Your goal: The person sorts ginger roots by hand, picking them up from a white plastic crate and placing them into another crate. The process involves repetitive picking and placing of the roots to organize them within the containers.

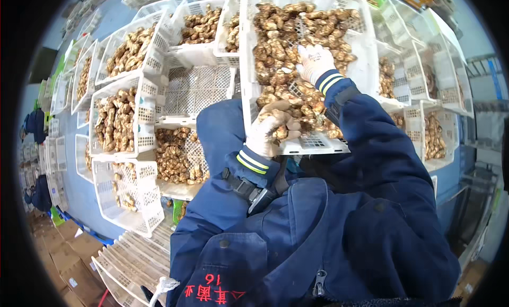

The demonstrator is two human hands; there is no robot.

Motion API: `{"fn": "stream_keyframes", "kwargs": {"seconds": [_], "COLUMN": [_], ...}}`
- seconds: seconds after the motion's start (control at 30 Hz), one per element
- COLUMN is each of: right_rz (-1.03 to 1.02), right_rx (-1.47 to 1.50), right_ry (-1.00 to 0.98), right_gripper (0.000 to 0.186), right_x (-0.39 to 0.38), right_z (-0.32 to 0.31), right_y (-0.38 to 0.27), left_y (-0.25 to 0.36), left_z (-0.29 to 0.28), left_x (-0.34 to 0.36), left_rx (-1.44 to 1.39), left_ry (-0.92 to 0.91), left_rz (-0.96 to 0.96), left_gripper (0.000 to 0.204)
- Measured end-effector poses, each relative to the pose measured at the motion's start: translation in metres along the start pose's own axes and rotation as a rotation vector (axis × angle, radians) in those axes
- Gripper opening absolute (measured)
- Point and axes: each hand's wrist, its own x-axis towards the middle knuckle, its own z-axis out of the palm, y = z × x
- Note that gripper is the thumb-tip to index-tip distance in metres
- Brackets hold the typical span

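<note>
The mushroom-like lumps (275, 47) lie heaped in a large white crate (367, 73) ahead of the person. Each looks light, firm but easily bruised, with a dry, rough skin that should slip little; a gentle hold around the thick middle seems best. The gloved left hand (268, 131), over the crate's near left corner, has its fingers curled around at least one lump. The gloved right hand (316, 63) reaches farther in, fingers down against the heap; whether they grip anything cannot be told. The lumps are stubby and knobbly, blotched tan and dark brown; the crate appears stiff, smooth plastic. Similar lattice-walled crates (147, 116) stand left and right.
</note>
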Motion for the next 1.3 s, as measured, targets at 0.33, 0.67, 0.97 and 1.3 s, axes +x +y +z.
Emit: {"fn": "stream_keyframes", "kwargs": {"seconds": [0.33,0.67,0.97,1.3], "right_rz": [0.073,0.278,-0.087,0.187], "right_rx": [0.228,1.899,0.599,0.305], "right_ry": [0.139,-0.145,0.070,-0.255], "right_gripper": [0.039,0.034,0.043,0.051], "right_x": [0.020,-0.076,-0.004,0.058], "right_z": [0.023,0.013,-0.006,0.039], "right_y": [0.024,0.026,0.024,-0.016], "left_y": [0.001,-0.004,-0.003,-0.003], "left_z": [-0.007,-0.006,-0.013,-0.016], "left_x": [-0.002,0.006,0.002,0.005], "left_rx": [0.019,-0.052,0.025,0.035], "left_ry": [0.048,-0.022,0.061,0.078], "left_rz": [0.070,0.034,0.046,0.023], "left_gripper": [0.031,0.021,0.028,0.031]}}
